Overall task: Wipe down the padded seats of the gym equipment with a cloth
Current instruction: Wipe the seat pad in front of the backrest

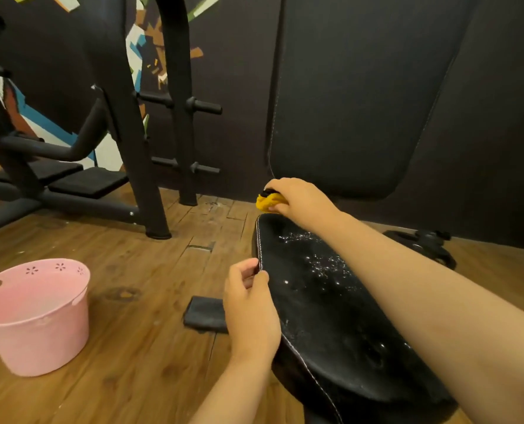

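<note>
**Yellow cloth at the seat's far end**

At centre frame the left hand pinches the stitched edge of the black padded seat, which is speckled with white droplets. At lower left a pink plastic bucket stands on the wooden floor. Higher up, the grip of the right hand holds a bunched yellow cloth at the seat's far end.

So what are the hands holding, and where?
The right hand grips a bunched yellow cloth from above. The left hand seems to pinch the padded seat at its left edge.
</note>
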`<move>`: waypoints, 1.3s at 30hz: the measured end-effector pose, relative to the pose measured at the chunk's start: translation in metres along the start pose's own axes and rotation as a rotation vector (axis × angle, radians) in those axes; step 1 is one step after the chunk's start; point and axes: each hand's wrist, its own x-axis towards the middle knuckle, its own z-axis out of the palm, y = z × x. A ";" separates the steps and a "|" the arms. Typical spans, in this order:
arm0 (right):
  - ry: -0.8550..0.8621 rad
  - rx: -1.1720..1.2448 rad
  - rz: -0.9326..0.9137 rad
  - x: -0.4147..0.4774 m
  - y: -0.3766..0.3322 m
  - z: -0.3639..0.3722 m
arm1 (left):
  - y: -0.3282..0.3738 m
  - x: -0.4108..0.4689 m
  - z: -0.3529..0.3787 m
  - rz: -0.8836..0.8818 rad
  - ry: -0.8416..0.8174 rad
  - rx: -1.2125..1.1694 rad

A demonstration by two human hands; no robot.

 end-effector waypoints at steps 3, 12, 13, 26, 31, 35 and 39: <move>-0.067 -0.128 -0.015 0.023 0.000 0.011 | -0.003 0.003 -0.002 -0.006 -0.014 -0.011; -0.230 0.209 -0.024 0.022 0.009 0.006 | -0.005 0.002 -0.001 -0.028 -0.048 -0.033; -0.262 0.220 -0.056 0.018 0.009 0.000 | -0.005 0.002 -0.001 -0.032 -0.049 -0.041; -0.078 0.195 -0.035 0.010 0.006 0.018 | -0.005 0.002 -0.003 -0.053 -0.062 -0.064; -0.193 0.146 -0.050 -0.009 0.034 -0.005 | -0.004 0.002 -0.003 -0.061 -0.069 -0.086; -0.083 -0.164 0.122 -0.006 0.050 0.009 | -0.004 0.000 -0.003 -0.057 -0.062 -0.095; 0.019 0.110 0.125 -0.009 0.041 0.022 | -0.004 0.000 -0.003 -0.044 -0.064 -0.089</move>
